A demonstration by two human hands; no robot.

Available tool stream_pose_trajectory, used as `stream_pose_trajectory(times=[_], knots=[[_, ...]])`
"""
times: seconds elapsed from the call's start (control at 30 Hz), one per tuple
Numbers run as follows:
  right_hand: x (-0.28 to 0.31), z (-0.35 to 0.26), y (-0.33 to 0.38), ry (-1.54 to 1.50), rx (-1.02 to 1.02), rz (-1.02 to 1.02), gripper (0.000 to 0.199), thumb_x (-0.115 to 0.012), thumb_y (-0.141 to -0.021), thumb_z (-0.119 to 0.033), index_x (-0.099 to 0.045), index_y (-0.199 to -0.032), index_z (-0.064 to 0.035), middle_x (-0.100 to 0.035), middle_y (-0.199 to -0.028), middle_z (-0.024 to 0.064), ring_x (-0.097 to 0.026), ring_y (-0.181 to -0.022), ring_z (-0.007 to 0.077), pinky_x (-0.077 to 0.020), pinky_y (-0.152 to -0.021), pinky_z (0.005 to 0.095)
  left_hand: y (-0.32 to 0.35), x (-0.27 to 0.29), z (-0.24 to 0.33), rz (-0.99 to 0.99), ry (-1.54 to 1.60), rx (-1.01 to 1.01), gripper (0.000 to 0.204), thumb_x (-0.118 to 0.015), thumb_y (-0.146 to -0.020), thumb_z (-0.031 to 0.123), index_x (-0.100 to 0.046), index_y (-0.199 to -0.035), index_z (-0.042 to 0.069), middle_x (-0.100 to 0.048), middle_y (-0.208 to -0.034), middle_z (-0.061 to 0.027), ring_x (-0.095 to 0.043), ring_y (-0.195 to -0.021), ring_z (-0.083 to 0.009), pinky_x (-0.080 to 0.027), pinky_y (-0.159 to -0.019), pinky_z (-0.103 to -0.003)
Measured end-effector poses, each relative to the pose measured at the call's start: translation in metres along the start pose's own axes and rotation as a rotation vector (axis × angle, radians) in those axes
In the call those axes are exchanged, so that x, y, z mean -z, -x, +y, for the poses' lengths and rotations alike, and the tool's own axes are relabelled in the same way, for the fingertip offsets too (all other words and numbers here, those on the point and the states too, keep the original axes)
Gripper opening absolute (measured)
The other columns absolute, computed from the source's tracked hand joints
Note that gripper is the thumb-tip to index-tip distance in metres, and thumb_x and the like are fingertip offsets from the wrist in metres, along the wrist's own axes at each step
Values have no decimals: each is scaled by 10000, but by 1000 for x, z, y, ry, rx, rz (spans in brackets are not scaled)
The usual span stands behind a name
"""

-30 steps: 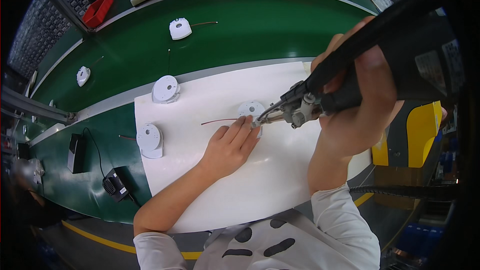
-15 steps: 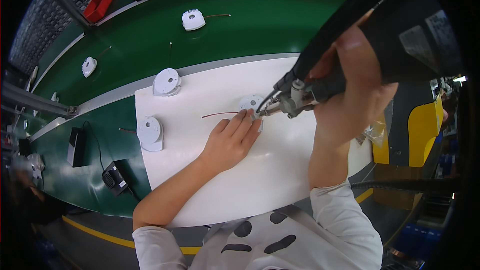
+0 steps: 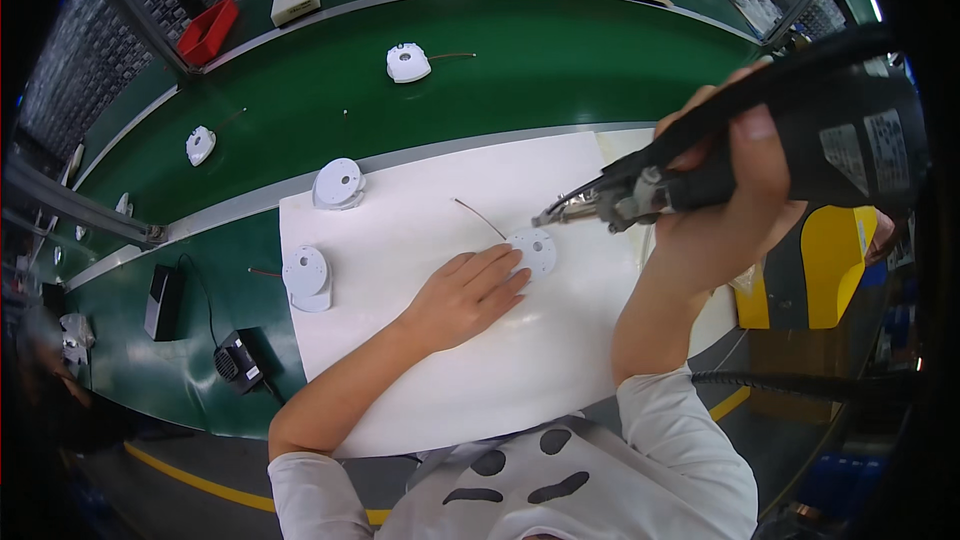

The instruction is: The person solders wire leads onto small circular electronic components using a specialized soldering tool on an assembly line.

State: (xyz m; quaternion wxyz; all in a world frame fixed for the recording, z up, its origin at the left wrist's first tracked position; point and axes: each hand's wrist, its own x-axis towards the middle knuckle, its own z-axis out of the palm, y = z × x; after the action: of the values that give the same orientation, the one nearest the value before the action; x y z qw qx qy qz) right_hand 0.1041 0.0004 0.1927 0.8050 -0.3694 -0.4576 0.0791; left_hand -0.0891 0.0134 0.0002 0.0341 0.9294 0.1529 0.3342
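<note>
Left hand lies flat, fingers spread, fingertips pressing a white disc on the white mat; right hand is wrapped round a black power tool, its metal tip just above the disc; a thin wire trails from the disc; two more discs sit at the mat's left edge on the green bench.

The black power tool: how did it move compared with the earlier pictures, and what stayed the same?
The right hand lifted the black power tool off the white round part; its tip now hangs above, slightly right. The left hand stays pressing the part on the white mat.
</note>
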Motion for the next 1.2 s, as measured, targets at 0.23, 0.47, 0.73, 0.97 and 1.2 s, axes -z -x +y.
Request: stream_pose_trajectory(times=[0.23, 0.47, 0.73, 0.97, 1.2], knots=[[-12, 9, 11, -73, 13, -157, 272, -609, -878, -111, -593, -1052, 97, -589, -751, 127, -495, -505, 136, -414, -475, 255, -1, 2, -4, -29, -44, 4, 406, -831, -780, 166, -701, -1151, 62, -652, -1235, -114, -656, -1109, -256, -541, -771, -343], [-19, 19, 10, 2, 130, -190, 243, -567, -924, -111, -584, -1034, 105, -610, -765, 137, -525, -509, 131, -433, -483, 241, -3, 4, -9, -41, -72, -5, 416, -826, -781, 169, -699, -1165, 68, -648, -1241, -108, -656, -1096, -240, -529, -759, -336], [-16, 33, 7, 57, 225, -234, 250, -533, -949, -117, -584, -1045, 109, -623, -783, 143, -535, -513, 135, -442, -493, 239, -4, 4, -15, -56, -82, 1, 398, -813, -797, 171, -703, -1168, 80, -653, -1220, -93, -653, -1097, -226, -525, -754, -330], [-20, 43, 10, 110, 236, -212, 220, -578, -934, -91, -655, -1052, 78, -646, -875, 165, -576, -540, 157, -465, -492, 248, -5, 5, -20, -58, -112, -4, 376, -815, -794, 166, -714, -1146, 84, -658, -1189, -92, -657, -1084, -229, -526, -743, -325], [-27, 48, 10, -52, 121, -242, 163, -631, -918, -125, -642, -884, 33, -628, -835, 105, -607, -528, 138, -453, -462, 258, -2, 9, -27, -80, -138, -3, 291, -732, -850, 167, -706, -1122, 65, -640, -1255, -111, -635, -1056, -225, -526, -765, -318]])
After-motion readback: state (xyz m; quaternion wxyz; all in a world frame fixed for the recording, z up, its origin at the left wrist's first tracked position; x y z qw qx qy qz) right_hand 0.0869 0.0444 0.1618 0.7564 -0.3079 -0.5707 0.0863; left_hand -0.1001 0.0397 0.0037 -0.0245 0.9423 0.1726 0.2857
